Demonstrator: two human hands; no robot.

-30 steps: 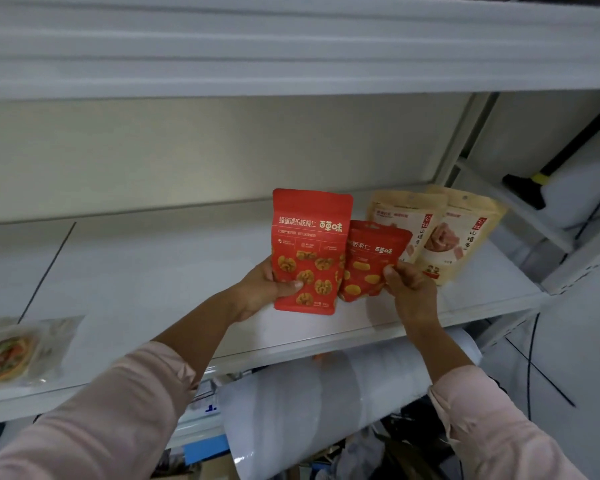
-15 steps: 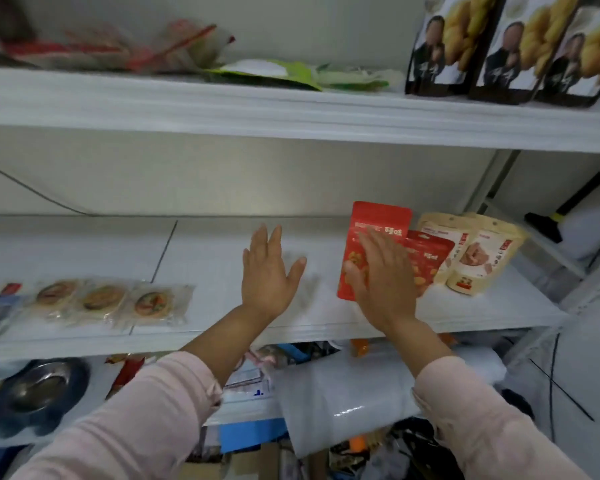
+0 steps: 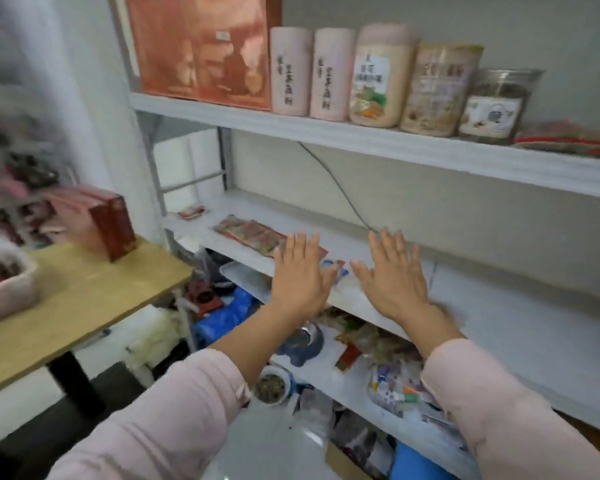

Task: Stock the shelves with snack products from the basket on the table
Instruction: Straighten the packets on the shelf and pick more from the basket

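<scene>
Two hands are held out flat and empty, fingers straight and slightly spread: the left hand and right hand are side by side over the front edge of the white middle shelf, whose bare board runs off toward 3 o'clock beneath the upper shelf. A row of flat reddish snack packets lies on that board at 11 o'clock from the left fingertips, which overlap its near end; contact cannot be told. Well apart at 9 o'clock, the pale basket sits on the wooden table, blurred, with red packs inside.
</scene>
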